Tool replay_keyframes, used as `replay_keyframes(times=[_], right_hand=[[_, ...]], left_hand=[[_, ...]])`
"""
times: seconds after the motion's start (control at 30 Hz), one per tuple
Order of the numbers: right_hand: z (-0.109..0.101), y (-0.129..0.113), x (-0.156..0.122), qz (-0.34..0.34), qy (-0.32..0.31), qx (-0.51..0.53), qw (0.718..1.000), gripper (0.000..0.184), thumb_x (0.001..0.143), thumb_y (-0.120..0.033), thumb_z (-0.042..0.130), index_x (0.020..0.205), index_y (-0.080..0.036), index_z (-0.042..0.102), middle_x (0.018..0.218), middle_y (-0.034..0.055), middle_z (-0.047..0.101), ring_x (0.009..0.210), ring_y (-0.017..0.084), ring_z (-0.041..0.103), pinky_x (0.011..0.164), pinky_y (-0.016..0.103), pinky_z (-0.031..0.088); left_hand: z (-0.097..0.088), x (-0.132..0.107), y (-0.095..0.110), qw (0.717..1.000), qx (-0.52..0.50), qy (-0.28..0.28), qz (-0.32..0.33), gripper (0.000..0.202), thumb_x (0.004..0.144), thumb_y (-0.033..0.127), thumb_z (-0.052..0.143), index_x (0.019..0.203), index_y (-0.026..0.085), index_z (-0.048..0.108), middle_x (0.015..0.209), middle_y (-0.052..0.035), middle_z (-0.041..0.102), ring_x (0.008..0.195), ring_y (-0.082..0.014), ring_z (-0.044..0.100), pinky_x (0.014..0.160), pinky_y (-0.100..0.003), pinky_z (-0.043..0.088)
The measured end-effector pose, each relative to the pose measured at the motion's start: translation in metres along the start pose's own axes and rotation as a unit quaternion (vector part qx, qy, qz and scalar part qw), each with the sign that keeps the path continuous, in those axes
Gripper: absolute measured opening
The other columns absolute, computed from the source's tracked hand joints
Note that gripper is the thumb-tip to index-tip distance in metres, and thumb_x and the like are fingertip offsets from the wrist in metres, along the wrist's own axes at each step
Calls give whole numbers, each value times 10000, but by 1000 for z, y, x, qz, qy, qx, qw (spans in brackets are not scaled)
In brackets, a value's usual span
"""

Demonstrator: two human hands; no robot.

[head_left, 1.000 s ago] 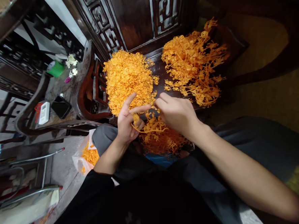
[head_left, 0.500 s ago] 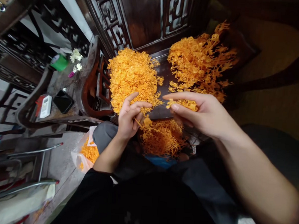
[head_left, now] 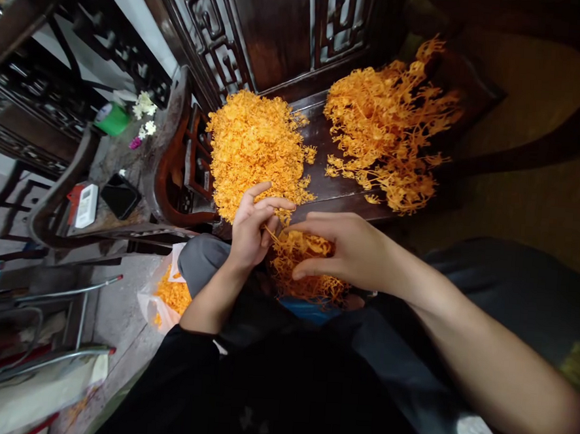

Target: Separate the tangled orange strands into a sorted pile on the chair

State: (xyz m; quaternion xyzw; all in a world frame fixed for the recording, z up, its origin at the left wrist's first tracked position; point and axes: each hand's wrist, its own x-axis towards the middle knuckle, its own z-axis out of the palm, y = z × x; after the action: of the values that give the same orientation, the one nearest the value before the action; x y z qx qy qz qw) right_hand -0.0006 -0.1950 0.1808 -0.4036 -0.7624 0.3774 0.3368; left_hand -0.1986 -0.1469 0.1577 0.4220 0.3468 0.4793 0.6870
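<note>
My left hand (head_left: 250, 231) is closed round the stem of an orange plastic flower sprig (head_left: 303, 265) that rests on my lap. My right hand (head_left: 345, 252) curls over the top of the same sprig, thumb and fingers bent around its blossoms. On the dark wooden chair seat (head_left: 330, 188) just beyond my hands lies a dense heap of small loose orange blossoms (head_left: 255, 149) at the left. A looser pile of branched orange sprigs (head_left: 386, 128) lies at the right.
A plastic bag with more orange pieces (head_left: 167, 294) sits on the floor by my left knee. A side table at the left holds a black phone (head_left: 119, 195), a white remote (head_left: 85, 206), a green cup (head_left: 111, 119) and small white flowers. Metal chair legs stand lower left.
My right hand, which was raised holding a small cluster of blossoms half a second ago, has come back down onto the sprig on my lap. The left hand has stayed in place.
</note>
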Motion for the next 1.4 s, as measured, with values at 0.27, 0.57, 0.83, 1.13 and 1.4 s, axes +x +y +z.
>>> replay_keyframes(times=[0.27,0.57,0.83,1.13,1.4], right_hand=[[0,0,2,-28,152,-17,988,176,984,-317,639,913,-187,733,842,47,709,757,169,630,719,301,454],[27,15,15,162,248,246,923,328,879,-299,633,571,-191,599,516,-26,490,512,108,421,518,279,319],[47,22,31,146,354,228,895,399,893,-300,609,524,-203,493,528,-25,445,517,105,378,524,283,294],[26,30,36,12,461,-50,886,325,908,-261,592,589,-218,547,589,10,555,572,130,516,607,318,419],[-34,36,27,119,460,176,862,185,881,-162,611,741,-132,728,863,135,755,643,161,735,391,196,350]], left_hand=[[-7,-7,7,966,203,-157,-24,331,941,498,686,1045,186,718,821,-32,757,429,-41,423,417,-205,276],[2,-14,21,917,333,-217,-23,481,981,479,635,619,164,596,493,48,494,443,-51,409,452,-212,293],[-1,-13,18,940,274,-178,-93,501,942,515,675,597,169,562,478,55,473,423,-47,389,436,-214,273],[1,-16,26,965,130,-185,-131,495,865,430,746,505,173,523,427,48,422,350,-42,324,374,-229,178],[-25,-3,44,985,-96,-79,-122,466,939,377,626,546,181,468,416,79,299,295,-19,159,327,-186,151]])
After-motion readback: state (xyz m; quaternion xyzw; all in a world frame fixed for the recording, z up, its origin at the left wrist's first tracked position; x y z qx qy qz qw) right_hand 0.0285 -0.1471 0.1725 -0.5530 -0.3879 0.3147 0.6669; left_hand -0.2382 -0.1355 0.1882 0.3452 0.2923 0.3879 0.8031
